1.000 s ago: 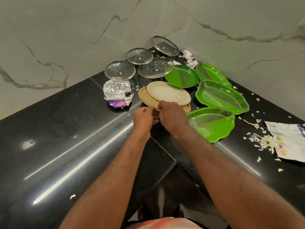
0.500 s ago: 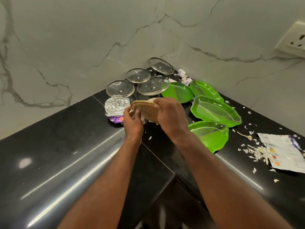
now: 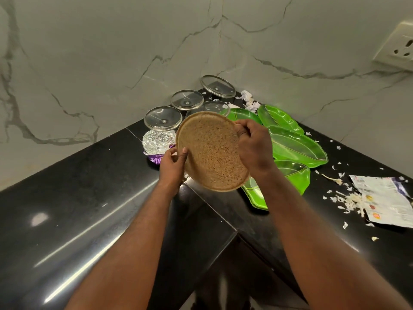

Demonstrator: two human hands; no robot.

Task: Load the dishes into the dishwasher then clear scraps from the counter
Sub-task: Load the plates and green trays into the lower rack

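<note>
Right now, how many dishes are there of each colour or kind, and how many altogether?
Green dishes: 4
Glass lids: 4
Brown plate, gripped by the left hand and right hand: 1 (a second rim behind it may be another plate)
Total in plain view: 9

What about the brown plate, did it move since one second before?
Yes. The brown plate lay flat right of the foil wrapper; now the left hand and right hand hold it raised off the counter, tilted.
</note>
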